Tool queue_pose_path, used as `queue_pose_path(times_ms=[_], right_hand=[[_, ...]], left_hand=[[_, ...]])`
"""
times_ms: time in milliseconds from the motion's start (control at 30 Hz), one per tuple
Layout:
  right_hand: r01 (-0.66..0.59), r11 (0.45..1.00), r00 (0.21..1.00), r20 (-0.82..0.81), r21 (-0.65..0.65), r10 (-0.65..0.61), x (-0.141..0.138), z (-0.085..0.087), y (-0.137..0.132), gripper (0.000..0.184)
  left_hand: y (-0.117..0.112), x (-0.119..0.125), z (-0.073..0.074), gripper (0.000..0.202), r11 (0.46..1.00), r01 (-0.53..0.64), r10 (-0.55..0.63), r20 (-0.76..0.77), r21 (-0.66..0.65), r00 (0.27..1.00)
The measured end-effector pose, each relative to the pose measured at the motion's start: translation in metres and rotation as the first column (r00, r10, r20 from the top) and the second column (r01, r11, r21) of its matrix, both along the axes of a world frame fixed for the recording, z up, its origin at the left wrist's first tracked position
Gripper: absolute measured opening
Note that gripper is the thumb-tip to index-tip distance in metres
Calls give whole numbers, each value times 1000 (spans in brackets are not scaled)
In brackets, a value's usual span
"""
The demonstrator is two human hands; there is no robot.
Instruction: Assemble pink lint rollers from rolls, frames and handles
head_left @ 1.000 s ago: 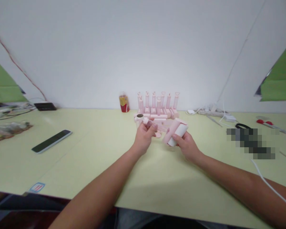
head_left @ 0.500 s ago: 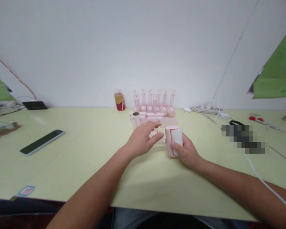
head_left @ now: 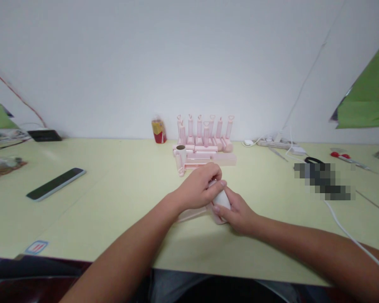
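My right hand is wrapped round a pink and white lint roller, its thumb pressed across the white roll. My left hand is closed over the roller's upper end, with thumb and bent fingers on it. A pale, clear pink part sticks out to the left beneath my left wrist; whether it is the roller's handle I cannot tell. Beyond my hands stands a white paper roll with a dark hollow core, and a pink handle leans in front of it.
Several pink lint rollers stand upright by the wall, with pink pieces lying before them. A red and yellow packet is on their left. A phone lies at left; a power strip, a white cable and red-handled scissors at right.
The roller has come nearer and to the left, tilting in my right hand. My left hand, open beside it before, has closed on its upper end.
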State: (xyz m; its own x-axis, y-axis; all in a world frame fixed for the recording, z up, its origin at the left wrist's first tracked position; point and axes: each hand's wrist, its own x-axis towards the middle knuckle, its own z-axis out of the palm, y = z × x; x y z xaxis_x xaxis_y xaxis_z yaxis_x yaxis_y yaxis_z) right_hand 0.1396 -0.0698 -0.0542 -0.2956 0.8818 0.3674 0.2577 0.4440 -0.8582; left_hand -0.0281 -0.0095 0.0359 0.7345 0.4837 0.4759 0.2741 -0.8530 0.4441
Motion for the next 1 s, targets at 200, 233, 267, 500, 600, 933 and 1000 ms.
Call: queue_pose_path(times_ms=[200,233,267,500,600,933,1000], right_hand=[[0,999,1000,12,-40,0,2,-6,4,40],[-6,999,1000,16,-40,7,2,-7,5,41],[-13,999,1000,16,-40,13,2,-7,5,42],[-25,995,1000,3,-97,25,2,-3,11,44],[0,991,1000,5,-130,0,2,-2,13,41],[102,984,994,-22,-147,-106,-3,-6,12,38],[138,980,989,-25,-143,-142,-3,-6,13,38]], left_hand=[[8,1,-5,22,993,20,-18,22,-116,1000],[9,1,-5,23,989,39,-36,22,-145,999],[11,0,-5,24,983,60,-57,24,-176,998],[26,0,-11,30,931,86,-76,40,-354,996],[31,3,-15,30,920,45,-28,49,-389,998],[37,7,-17,42,866,-91,84,-36,-491,996],[38,8,-21,47,846,-124,133,-20,-518,991]])
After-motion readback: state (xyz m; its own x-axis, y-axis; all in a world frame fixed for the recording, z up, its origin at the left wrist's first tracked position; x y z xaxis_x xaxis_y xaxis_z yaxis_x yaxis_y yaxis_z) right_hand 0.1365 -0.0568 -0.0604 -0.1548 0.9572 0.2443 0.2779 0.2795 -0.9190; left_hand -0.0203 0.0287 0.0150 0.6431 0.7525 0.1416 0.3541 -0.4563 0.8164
